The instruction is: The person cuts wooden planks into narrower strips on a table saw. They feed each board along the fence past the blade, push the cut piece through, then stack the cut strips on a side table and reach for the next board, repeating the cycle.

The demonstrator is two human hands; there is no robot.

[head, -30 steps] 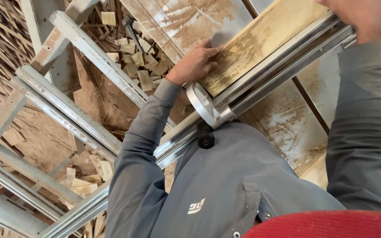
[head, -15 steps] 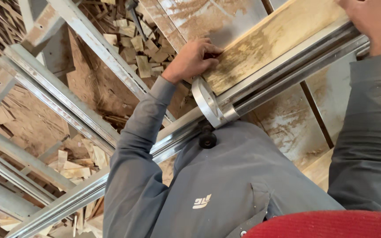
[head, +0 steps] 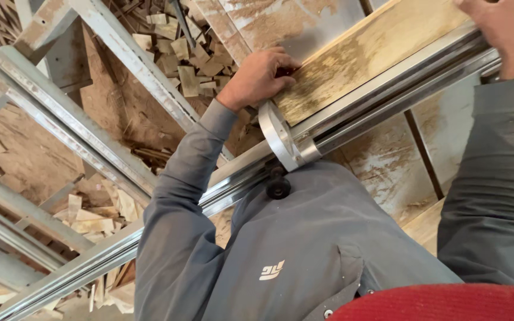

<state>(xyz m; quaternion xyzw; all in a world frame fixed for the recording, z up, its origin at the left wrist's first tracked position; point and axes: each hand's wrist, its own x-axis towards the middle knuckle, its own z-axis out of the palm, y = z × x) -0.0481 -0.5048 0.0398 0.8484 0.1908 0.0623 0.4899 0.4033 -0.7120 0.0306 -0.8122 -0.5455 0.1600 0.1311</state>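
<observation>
Down on the left, the floor (head: 25,160) is strewn with wood offcuts (head: 99,214), and more of them lie heaped farther up at (head: 179,59), below the metal frame (head: 90,148) of the machine, which suggests they dropped there from the cutting side. Bare steel bars cross that area at a slant, carrying nothing.

Next comes the left hand (head: 260,77), reaching out from a grey sleeve (head: 179,196). It lies palm-down on the near end of the board (head: 364,59), fingers (head: 287,62) together and curled over the end edge. That looks like a grip for pressing the board flat and against the fence, not for lifting it. The board itself is a pale, rough plank lying flat on the worktop (head: 281,24), which is dusted with sawdust, and its long edge runs touching the rail (head: 388,89), a bright aluminium fence that slants up to the right.

Just below the hand, a curved metal stop (head: 278,139) sits at the board's end, with a black knob (head: 278,188) under it, probably to lock the stop in place.

At the top right, the right hand (head: 507,32) rests on the rail well apart from the left; it is cut off by the edge, so I cannot tell how its fingers stand. Hands spread this wide would keep a long board from swinging.
</observation>
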